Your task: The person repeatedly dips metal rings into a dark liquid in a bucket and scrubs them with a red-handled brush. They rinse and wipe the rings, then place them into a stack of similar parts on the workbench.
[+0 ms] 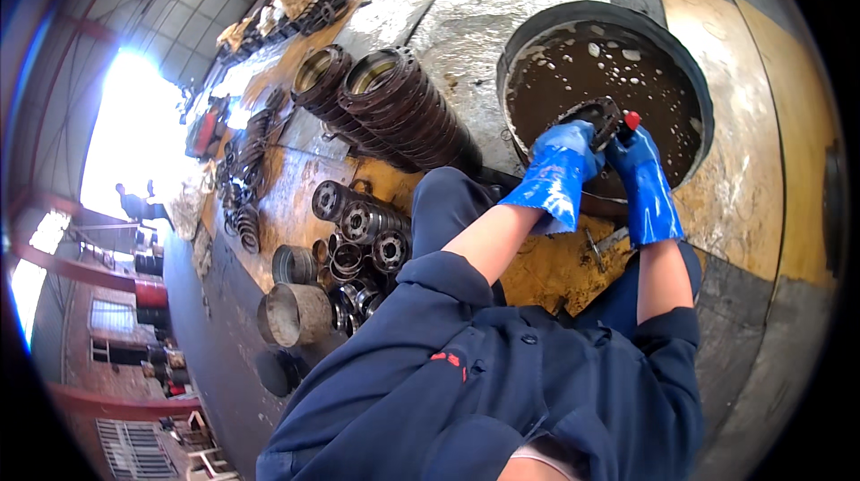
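Both my hands wear blue rubber gloves and come together over the near part of a round metal tub [705, 87] of dark brown, bubbly liquid [609, 69]. My left hand [566, 148] is closed on a dark, wet, ring-like metal part [595, 111], tilted above the liquid. Close beside it, my right hand [634, 158] is closed round a tool with a red end [632, 120] that sticks up past the fingers. The rest of this tool is hidden by the glove, so its kind does not show. The fingers of both hands are partly covered by the part and the gloves.
Two leaning stacks of dark metal rings [408, 109] stand left of the tub. Nearer lie several round bearing-like parts [367, 223] and a wide metal sleeve [294, 314]. A small metal tool [595, 250] rests on the stained yellow board between my knees. Coiled parts [251, 150] lie farther left.
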{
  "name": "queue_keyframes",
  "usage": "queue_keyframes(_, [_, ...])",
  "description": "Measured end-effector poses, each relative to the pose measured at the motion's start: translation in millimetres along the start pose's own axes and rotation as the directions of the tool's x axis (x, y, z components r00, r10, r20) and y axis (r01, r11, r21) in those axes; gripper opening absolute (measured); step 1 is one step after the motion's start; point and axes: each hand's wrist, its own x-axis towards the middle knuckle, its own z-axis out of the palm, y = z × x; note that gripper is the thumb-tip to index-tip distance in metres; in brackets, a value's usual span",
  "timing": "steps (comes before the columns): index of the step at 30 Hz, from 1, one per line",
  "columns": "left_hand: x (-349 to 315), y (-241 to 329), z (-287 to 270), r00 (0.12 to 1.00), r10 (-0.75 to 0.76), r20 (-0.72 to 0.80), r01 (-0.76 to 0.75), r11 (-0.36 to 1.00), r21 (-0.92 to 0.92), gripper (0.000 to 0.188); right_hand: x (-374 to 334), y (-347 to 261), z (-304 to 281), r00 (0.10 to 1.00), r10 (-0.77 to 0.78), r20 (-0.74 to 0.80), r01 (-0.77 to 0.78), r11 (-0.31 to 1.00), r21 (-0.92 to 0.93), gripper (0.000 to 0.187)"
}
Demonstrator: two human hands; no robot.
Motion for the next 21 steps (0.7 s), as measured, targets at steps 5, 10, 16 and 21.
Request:
queue_keyframes(5, [-9.4, 10.5, 1.3, 0.998, 0.001, -0.07, -0.008, 0.995, -0.098, 0.041, 12.5, 33.6, 3.8, 0.968, -0.213, -0.13, 0.23, 0.964, 0.13, 0.024])
queue_keyframes(10, [1.3, 4.2, 10.7, 0.998, -0.037, -0.057, 0.032, 0.996, -0.084, 0.036, 8.6, 25.6, 4.1, 0.987, -0.147, -0.068, 0.16, 0.953, 0.256, 0.016])
queue_keyframes(16, [11.7, 1.0, 13.0, 0.999, -0.008, -0.033, 0.006, 0.998, -0.061, 0.037, 11.7, 24.1, 2.5, 0.992, -0.083, -0.09, 0.096, 0.985, 0.146, 0.016])
queue_keyframes(21, [16.4, -2.1, 15.8, 1.0, -0.017, 0.019, 0.018, 0.998, -0.066, 0.038, 11.3, 26.1, 1.4, 0.993, -0.102, -0.052, 0.106, 0.992, 0.071, 0.019])
